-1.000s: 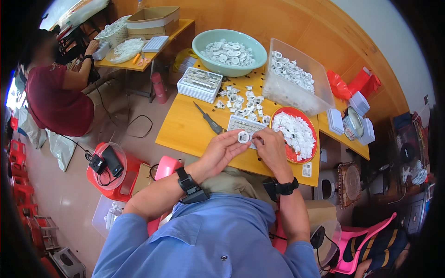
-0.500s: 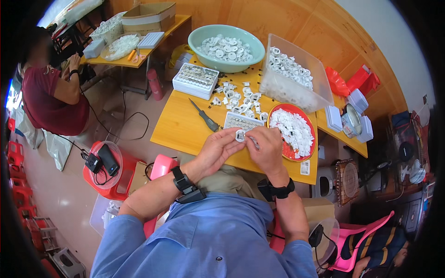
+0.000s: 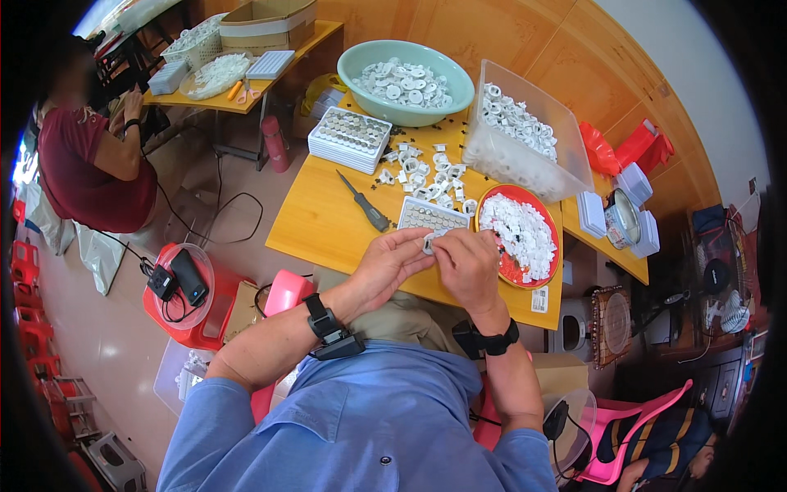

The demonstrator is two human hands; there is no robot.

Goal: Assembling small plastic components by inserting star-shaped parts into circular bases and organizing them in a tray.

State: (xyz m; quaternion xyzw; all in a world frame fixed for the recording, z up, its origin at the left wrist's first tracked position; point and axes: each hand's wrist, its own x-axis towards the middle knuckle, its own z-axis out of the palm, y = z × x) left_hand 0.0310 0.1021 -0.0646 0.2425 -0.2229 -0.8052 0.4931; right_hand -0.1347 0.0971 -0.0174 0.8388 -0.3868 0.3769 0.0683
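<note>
A small white round plastic part (image 3: 429, 240) sits between my two hands, above the table's near edge. My left hand (image 3: 392, 261) grips it by the fingertips, palm turned up. The bent fingers of my right hand (image 3: 466, 261) press on its right side and cover much of it. Just beyond my hands lies a white tray (image 3: 433, 215) filled with round silvery discs. To the right of it stands a red round tray (image 3: 551, 234) heaped with small white pieces. A dark-handled screwdriver (image 3: 366, 202) lies to the left, and loose white plastic parts (image 3: 426, 174) are scattered farther back.
On the yellow table (image 3: 303, 221), a stack of white trays (image 3: 348, 135), a pale green basin (image 3: 406, 82) and a clear bin (image 3: 529, 123) hold more parts. Chargers lie on a red stool (image 3: 164, 312) at left. Another person (image 3: 98, 164) sits by a second table.
My right fingers have closed further over the white round part, so less of it shows. Its face has tilted. Both hands stay in nearly the same place.
</note>
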